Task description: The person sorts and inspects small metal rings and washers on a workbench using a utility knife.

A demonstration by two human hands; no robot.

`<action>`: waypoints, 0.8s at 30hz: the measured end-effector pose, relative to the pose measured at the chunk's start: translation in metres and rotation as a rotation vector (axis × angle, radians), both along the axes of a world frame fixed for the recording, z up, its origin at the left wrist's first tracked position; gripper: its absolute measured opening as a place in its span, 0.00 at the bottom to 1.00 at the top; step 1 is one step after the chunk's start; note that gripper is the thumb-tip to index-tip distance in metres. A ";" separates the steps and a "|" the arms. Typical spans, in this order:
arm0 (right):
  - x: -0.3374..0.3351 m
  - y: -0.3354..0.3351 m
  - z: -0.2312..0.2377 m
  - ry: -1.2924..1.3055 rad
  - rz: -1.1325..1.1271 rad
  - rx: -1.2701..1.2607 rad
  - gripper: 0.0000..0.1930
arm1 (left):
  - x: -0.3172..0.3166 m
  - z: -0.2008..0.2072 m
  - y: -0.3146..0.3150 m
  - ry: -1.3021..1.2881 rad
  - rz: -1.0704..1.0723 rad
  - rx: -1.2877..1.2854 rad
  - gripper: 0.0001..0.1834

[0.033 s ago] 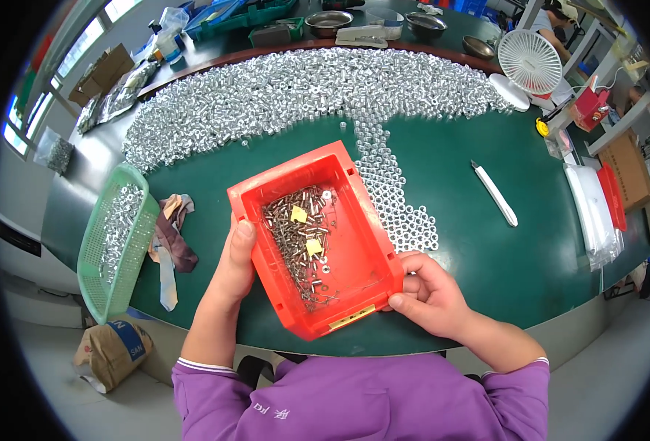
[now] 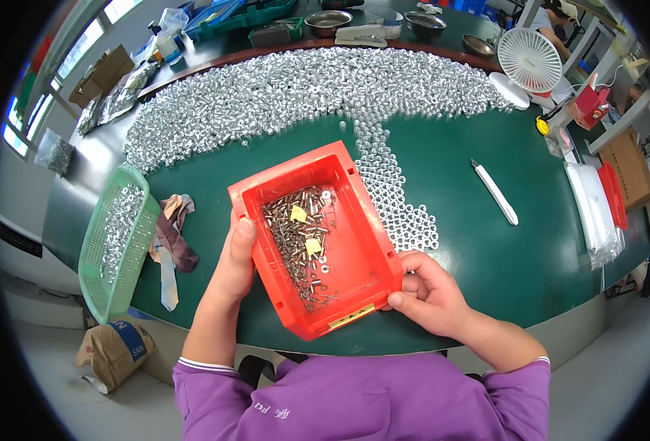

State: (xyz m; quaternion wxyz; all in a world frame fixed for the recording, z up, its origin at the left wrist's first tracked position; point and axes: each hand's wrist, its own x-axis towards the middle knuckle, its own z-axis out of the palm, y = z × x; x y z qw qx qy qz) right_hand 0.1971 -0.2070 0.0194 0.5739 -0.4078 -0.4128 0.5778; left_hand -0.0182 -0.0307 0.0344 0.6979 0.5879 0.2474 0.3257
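Red plastic bin [image 2: 354, 242] sits slantwise on the green counter [image 2: 486, 272], near its front edge, and I see both hands clasping it. My left hand [image 2: 235, 264] presses flat against the bin's left wall, fingers closed together and pointing away from me, thumb hooked on the rim. My right hand [image 2: 428, 294] curls around the near right corner, thumb on the front wall, fingers wrapped behind the side. Both forearms come up from the lower edge in purple sleeves [image 2: 354, 400], elbows spread apart. Inside the bin lie small metal screws [image 2: 299, 246] with two yellow scraps [image 2: 304, 229] among them. Shiny metal nuts [image 2: 303, 88] cover the far counter and run down just beside the bin's right side. A green basket [image 2: 116, 242] stands well left, a rag [image 2: 172, 239] between it and my left hand.
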 end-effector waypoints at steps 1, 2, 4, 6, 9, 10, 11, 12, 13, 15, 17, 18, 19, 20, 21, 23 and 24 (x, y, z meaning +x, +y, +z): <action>0.001 0.001 0.000 -0.006 0.012 -0.001 0.13 | -0.001 0.002 0.001 0.063 0.028 0.037 0.47; 0.002 0.001 0.000 -0.012 0.023 0.000 0.13 | -0.001 0.004 0.001 0.126 0.056 0.075 0.46; 0.006 0.000 -0.004 -0.014 0.040 -0.024 0.12 | 0.005 0.022 -0.006 0.170 0.076 0.149 0.46; 0.007 -0.001 -0.003 -0.017 0.054 -0.050 0.12 | 0.010 0.031 -0.006 0.211 0.092 0.222 0.45; 0.006 -0.002 0.004 0.062 0.036 -0.088 0.11 | 0.009 0.034 -0.002 0.265 0.042 0.193 0.45; 0.006 -0.003 0.003 0.054 0.056 -0.085 0.11 | 0.007 0.033 -0.003 0.269 0.037 0.131 0.45; 0.006 -0.003 0.002 0.045 0.077 -0.083 0.11 | 0.006 0.033 -0.005 0.274 0.033 0.069 0.45; 0.005 -0.004 0.001 0.051 0.074 -0.079 0.11 | 0.005 0.036 -0.008 0.281 0.023 0.049 0.45; 0.005 -0.004 0.001 0.047 0.069 -0.079 0.11 | 0.006 0.035 -0.008 0.281 0.018 0.048 0.45; 0.005 -0.006 0.001 0.042 0.062 -0.083 0.11 | 0.006 0.032 -0.006 0.197 0.008 0.048 0.40; 0.006 -0.006 0.005 0.064 0.061 -0.083 0.11 | 0.009 0.036 -0.005 0.192 -0.023 0.043 0.40; 0.007 -0.006 0.005 0.063 0.063 -0.085 0.11 | 0.010 0.038 -0.005 0.187 -0.055 0.038 0.40; 0.008 -0.006 0.005 0.073 0.056 -0.067 0.12 | 0.010 0.036 -0.006 0.185 -0.055 0.037 0.40; 0.009 -0.006 0.006 0.082 0.049 -0.049 0.12 | 0.009 0.033 -0.006 0.182 -0.042 -0.034 0.40; 0.010 -0.007 0.007 0.079 0.047 -0.051 0.12 | 0.010 0.031 -0.006 0.178 -0.030 -0.104 0.40; 0.011 -0.007 0.009 0.093 0.042 -0.033 0.13 | 0.011 0.024 -0.004 0.172 -0.017 -0.130 0.41; 0.013 -0.007 0.008 0.089 0.040 -0.034 0.13 | 0.012 0.021 -0.002 0.168 -0.004 -0.154 0.42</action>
